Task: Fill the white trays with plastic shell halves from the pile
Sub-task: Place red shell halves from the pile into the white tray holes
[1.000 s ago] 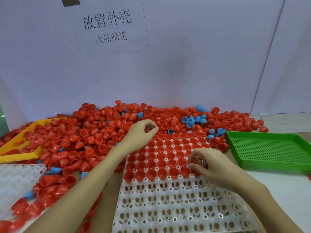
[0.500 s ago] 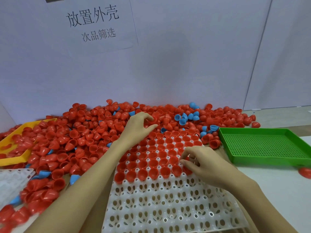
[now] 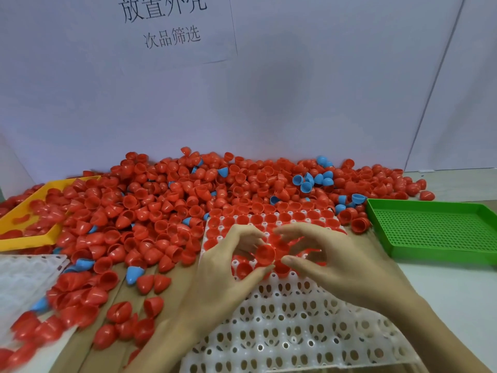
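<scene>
Head view: both hands are together over the white tray [image 3: 290,329], right at the edge of its filled rows. The left hand [image 3: 228,275] curls thumb and fingers around a red shell half [image 3: 265,254], open side facing the camera, held just above the tray's cells. The right hand [image 3: 333,267] sits just beside it at 3 o'clock, fingers loosely bent, thumb and forefinger apart, tips reaching toward that same shell; whether they touch it I cannot tell. The tray's far rows at 12 o'clock are packed with red shells, the near rows at 6 o'clock show bare white cells. The pile [image 3: 188,200] of red halves, with a few blue ones, sprawls across the surface from 9 to 1 o'clock. A green tray [image 3: 435,232] sits at 3 o'clock, a yellow tray [image 3: 24,235] at 9 o'clock, partly buried, and a second white tray [image 3: 24,275] at 8 o'clock.
</scene>
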Tool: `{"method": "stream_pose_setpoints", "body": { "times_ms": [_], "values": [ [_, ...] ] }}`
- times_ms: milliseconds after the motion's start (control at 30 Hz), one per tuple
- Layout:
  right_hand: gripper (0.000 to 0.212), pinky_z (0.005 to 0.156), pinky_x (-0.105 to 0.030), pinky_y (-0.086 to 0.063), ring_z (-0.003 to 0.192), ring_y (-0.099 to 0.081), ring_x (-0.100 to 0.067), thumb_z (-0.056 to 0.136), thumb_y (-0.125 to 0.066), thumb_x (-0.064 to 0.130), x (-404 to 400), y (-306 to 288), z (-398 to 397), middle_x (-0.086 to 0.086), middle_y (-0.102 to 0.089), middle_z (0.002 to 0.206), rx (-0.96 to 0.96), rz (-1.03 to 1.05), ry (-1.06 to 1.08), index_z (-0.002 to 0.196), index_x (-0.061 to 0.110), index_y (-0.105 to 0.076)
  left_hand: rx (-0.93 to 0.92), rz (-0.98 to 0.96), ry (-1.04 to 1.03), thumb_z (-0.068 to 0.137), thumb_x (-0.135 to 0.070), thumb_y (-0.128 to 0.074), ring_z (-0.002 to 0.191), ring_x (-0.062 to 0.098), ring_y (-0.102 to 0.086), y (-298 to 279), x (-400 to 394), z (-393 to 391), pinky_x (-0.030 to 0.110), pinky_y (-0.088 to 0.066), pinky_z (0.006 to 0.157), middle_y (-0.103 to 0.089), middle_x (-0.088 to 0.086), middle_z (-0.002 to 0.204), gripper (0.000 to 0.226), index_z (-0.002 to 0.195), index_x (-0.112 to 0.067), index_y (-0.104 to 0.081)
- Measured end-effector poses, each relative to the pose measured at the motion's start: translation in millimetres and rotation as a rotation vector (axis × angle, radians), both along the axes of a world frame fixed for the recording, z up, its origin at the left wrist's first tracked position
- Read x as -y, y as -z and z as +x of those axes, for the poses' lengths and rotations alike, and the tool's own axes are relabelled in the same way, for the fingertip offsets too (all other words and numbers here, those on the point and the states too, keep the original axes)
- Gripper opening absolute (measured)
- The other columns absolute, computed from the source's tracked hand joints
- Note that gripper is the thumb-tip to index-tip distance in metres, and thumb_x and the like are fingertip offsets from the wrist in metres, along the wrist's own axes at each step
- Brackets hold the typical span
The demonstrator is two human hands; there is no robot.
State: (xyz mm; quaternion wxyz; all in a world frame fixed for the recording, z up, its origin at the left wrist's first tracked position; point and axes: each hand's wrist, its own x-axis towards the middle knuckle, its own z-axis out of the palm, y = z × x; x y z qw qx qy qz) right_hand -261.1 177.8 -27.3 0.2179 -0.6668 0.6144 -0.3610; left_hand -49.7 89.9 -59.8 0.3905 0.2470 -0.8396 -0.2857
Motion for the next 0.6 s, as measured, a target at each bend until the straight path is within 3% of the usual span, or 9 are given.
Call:
{"method": "stream_pose_setpoints", "body": {
  "times_ms": [100,233,333,433,500,600],
  "values": [
    [0.032,0.079,-0.014,-0.055,0.094,-0.068,0.006,0.093,-0.077,0.022,-3,-6,7,0.019,-0.070,0.107,0.000,-0.030,0.029,0.124,0.030,-0.070,-0.021,-0.002,-0.016,0.089,-0.022,-0.083,0.106,0.004,-0.070,1,0,3,0.017,-0.054,0.093,-0.070,-0.019,0.109,0.041,0.124,-0.027,-0.061],
    [0.032,0.073,-0.013,-0.054,0.089,-0.068,0.002,0.088,-0.083,0.020,-3,-7,9,0.016,-0.068,0.104,0.032,-0.061,0.046,0.117,0.029,-0.070,-0.039,0.014,-0.007,0.089,-0.026,-0.084,0.108,0.008,-0.069,0,-1,4,0.016,-0.053,0.093,-0.069,-0.018,0.112,0.041,0.123,-0.028,-0.063],
    [0.035,0.073,-0.014,-0.055,0.089,-0.069,0.001,0.089,-0.082,0.019,-1,-2,8,0.016,-0.067,0.104,0.035,-0.058,0.029,0.119,0.030,-0.069,-0.056,0.004,-0.017,0.089,-0.028,-0.082,0.104,0.006,-0.070,0,-2,5,0.014,-0.052,0.090,-0.069,-0.018,0.109,0.033,0.118,-0.026,-0.066],
    [0.043,0.079,-0.023,-0.059,0.102,-0.068,-0.003,0.093,-0.078,0.018,2,5,8,0.016,-0.067,0.111,0.074,-0.071,-0.003,0.129,0.034,-0.062,-0.057,0.006,-0.030,0.089,-0.028,-0.082,0.101,0.007,-0.070,2,0,4,0.013,-0.052,0.087,-0.068,-0.016,0.105,0.029,0.113,-0.025,-0.068],
    [0.040,0.081,-0.029,-0.060,0.109,-0.068,-0.009,0.099,-0.071,0.017,4,8,5,0.015,-0.068,0.117,0.084,-0.086,-0.048,0.132,0.037,-0.061,-0.051,0.021,-0.033,0.092,-0.028,-0.080,0.104,0.010,-0.069,4,3,4,0.015,-0.053,0.088,-0.068,-0.016,0.108,0.027,0.116,-0.026,-0.069],
    [0.039,0.077,-0.027,-0.060,0.102,-0.072,-0.015,0.105,-0.060,0.011,6,11,3,0.013,-0.071,0.113,0.096,-0.099,-0.100,0.131,0.040,-0.063,-0.067,0.101,0.001,0.099,-0.023,-0.071,0.113,0.013,-0.068,8,9,4,0.018,-0.054,0.093,-0.068,-0.014,0.117,0.027,0.125,-0.029,-0.071]
  ]
}}
